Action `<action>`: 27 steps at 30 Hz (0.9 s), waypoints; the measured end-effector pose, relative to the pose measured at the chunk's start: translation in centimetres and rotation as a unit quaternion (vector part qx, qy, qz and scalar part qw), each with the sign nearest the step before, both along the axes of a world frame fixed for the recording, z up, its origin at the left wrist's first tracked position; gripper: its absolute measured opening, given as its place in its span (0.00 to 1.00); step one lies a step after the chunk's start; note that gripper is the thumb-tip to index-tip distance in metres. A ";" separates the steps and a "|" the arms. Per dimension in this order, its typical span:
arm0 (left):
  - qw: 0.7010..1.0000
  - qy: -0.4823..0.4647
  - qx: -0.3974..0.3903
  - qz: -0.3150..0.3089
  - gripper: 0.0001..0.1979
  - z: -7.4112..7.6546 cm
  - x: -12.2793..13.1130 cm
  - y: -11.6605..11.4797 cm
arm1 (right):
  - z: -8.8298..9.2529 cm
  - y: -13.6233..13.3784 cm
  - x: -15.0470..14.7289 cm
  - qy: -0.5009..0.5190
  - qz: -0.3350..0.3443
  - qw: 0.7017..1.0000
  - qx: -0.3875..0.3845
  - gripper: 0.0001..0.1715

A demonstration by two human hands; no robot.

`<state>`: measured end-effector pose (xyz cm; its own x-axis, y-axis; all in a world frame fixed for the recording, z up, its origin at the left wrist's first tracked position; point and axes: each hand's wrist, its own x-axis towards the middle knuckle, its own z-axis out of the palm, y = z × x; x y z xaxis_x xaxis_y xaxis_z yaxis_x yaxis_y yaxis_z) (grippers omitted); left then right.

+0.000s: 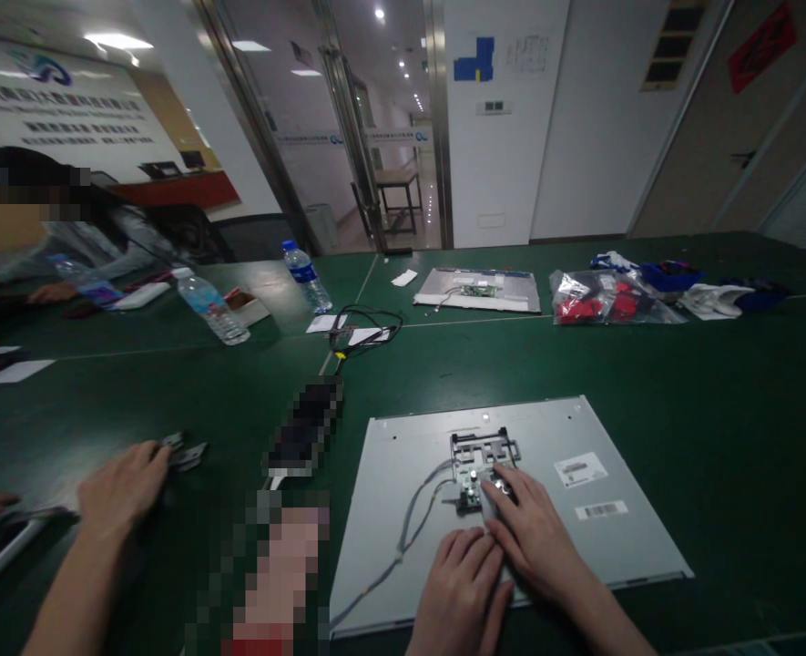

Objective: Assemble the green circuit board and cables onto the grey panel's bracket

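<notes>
A flat silver-grey display panel (389,474) lies back side up on the table before me. Near its middle sit a small green circuit board (469,487) and a metal bracket (484,448). Thin grey wires (413,510) run from the board to the panel's lower left. My right hand (535,524) is over the board, its fingers closed around a light grey strip (490,504). My left hand (463,574) rests just below, fingers curled against the strip's lower part. The far end of the strip is partly hidden by my hands.
A second panel (436,285), a bag with red items (600,305), water bottles (211,310) and a coiled black cable (379,319) lie further back. A dark phone-like device (305,424) is left of my panel. Another person's hand (122,483) touches small metal parts at left.
</notes>
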<state>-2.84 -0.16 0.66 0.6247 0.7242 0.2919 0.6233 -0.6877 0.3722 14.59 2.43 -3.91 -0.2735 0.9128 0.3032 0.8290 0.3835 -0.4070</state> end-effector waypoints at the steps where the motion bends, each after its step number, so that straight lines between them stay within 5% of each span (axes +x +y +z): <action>1: 1.000 -0.011 0.006 -0.001 0.15 0.0 0.0 0.0 | -0.1 0.0 0.0 -0.002 0.001 1.000 0.000 0.27; 13: 0.996 -0.066 0.055 0.035 0.14 -0.4 -0.2 -0.1 | 0.1 -0.1 0.1 0.000 0.003 1.000 -0.001 0.27; 27: 0.994 0.096 0.013 0.040 0.23 -1.4 -0.5 -0.1 | -0.2 -0.1 0.6 0.008 0.008 1.000 -0.006 0.27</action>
